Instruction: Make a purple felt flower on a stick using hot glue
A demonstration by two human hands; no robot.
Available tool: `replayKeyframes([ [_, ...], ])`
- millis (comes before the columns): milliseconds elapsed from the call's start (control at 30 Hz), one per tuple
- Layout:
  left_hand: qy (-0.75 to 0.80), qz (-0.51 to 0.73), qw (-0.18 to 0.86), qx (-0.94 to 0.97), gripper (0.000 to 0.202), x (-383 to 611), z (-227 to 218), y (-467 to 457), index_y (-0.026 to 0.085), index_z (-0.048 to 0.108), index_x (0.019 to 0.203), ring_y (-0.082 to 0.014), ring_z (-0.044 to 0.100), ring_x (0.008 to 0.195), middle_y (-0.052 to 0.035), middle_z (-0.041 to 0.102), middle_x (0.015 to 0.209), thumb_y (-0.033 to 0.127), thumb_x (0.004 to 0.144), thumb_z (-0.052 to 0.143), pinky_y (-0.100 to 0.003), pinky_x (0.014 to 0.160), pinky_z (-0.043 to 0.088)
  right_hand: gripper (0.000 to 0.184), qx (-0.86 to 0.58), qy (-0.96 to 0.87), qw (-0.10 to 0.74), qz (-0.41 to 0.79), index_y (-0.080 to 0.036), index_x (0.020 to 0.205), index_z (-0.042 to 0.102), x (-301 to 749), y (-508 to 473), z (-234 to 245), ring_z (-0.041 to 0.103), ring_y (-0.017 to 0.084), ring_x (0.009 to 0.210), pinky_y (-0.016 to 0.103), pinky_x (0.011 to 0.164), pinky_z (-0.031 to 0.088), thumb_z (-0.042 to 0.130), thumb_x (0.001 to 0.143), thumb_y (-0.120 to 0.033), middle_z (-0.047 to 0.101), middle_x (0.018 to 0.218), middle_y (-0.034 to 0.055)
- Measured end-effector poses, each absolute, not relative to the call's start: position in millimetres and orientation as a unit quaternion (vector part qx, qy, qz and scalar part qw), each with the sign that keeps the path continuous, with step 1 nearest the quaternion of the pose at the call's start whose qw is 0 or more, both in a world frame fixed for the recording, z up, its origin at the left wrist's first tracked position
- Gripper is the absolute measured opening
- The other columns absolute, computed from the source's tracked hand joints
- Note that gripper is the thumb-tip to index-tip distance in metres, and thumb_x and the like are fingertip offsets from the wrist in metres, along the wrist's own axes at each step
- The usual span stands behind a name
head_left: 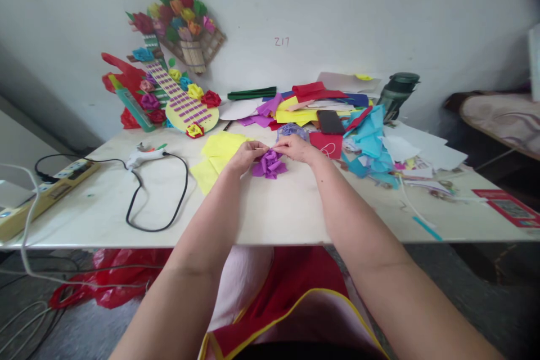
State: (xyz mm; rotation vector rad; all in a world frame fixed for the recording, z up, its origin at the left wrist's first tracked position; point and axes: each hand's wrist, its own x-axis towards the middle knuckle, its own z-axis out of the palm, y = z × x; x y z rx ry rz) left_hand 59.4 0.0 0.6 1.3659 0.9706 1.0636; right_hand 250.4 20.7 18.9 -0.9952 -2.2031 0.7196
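Observation:
A purple crepe paper flower (270, 165) is held just above the white table, its petals facing down and toward me. My left hand (248, 156) pinches its upper left side between thumb and fingers. From the right, my right hand (294, 148) pinches the flower's top edge, fingertips close to those of the left. The exact grip point between the fingers is partly hidden. Yellow crepe paper sheets (219, 153) lie beside my left hand. Just behind my right hand sits a bluish-purple coil of thread or wire (292, 131).
A glue gun (145, 156) with a black cord lies left, near a power strip (46, 197). Behind stand a paper-flower guitar (189, 107) and coloured paper piles. A phone (330, 122), dark bottle (396, 94), blue paper (369, 143) and white scraps (430, 143) are to the right.

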Motion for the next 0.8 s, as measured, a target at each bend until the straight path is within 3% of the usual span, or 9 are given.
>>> replayKeyframes([
  [400, 0.399, 0.462, 0.598, 0.52, 0.029, 61, 0, 0, 0.012, 0.063, 0.07, -0.0084, 0.049, 0.047, -0.0002, 0.06, 0.057, 0.028, 0.055, 0.082, -0.022, 0.046, 0.034, 0.016, -0.324, -0.869, 0.336, 0.164, -0.019, 0.078, 0.078, 249, 34, 12, 0.06, 0.016, 0.078, 0.028, 0.075, 0.046, 0.063, 0.079, -0.019, 0.07, 0.078, 0.0052],
  [800, 0.374, 0.473, 0.665, 0.441, 0.022, 63, -5, 3, 0.008, 0.063, 0.068, -0.0129, 0.058, 0.053, -0.0056, 0.063, 0.06, 0.024, 0.068, 0.079, -0.025, 0.055, 0.046, 0.015, -0.299, -0.872, 0.366, 0.127, -0.016, 0.078, 0.077, 249, 40, 3, 0.059, 0.017, 0.081, 0.032, 0.078, 0.05, 0.062, 0.08, -0.016, 0.066, 0.087, 0.0075],
])
